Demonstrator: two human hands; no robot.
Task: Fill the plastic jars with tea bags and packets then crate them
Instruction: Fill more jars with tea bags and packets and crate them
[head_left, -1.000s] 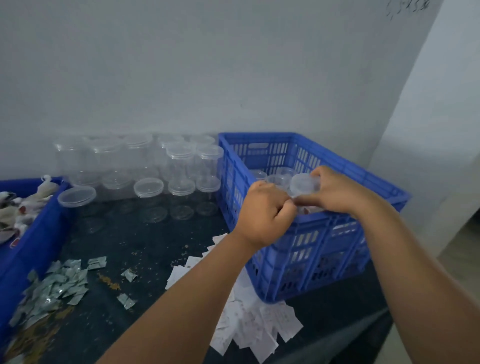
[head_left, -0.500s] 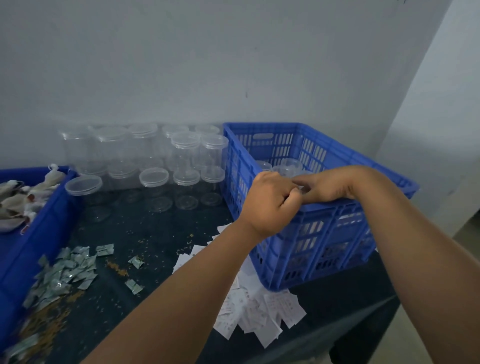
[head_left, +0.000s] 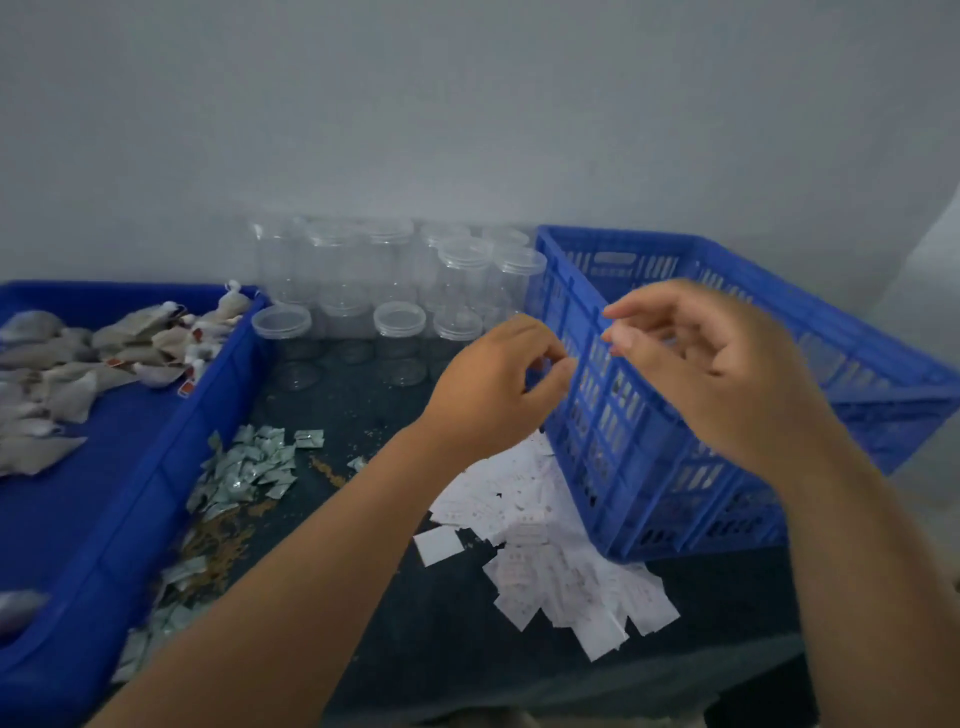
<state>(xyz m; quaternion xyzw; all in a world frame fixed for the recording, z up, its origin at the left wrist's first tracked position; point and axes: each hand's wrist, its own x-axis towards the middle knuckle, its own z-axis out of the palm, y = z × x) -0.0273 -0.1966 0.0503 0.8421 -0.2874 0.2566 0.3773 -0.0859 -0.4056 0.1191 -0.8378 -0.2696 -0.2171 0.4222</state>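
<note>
At mid-table, above the near left corner of a blue moulded plastic crate with slotted walls (head_left: 623, 467), both hands hover. The left hand (head_left: 493, 384) has its fingers curled toward the thumb with its back to the camera, so whether it pinches anything cannot be told. The right hand (head_left: 717, 374) is held loose, fingers gently bent and spread, with nothing in it, and it covers much of the crate's inside; motion blur softens its fingertips.

Beyond the hands, against the far grey wall, clear round plastic jars with ribbed rims and flat lids (head_left: 465, 270) stand stacked in rows just left of the crate. On the left, a shallow blue plastic tray (head_left: 156, 493) holds a heap of limp, beige, cloth-like tea bags (head_left: 78, 364). Between tray and crate, small crinkled silvery packets (head_left: 254, 467) lie scattered on the dark table top (head_left: 441, 634) among brown crumbs, and flat white paper packets (head_left: 545, 561) are piled against the crate's near corner.
</note>
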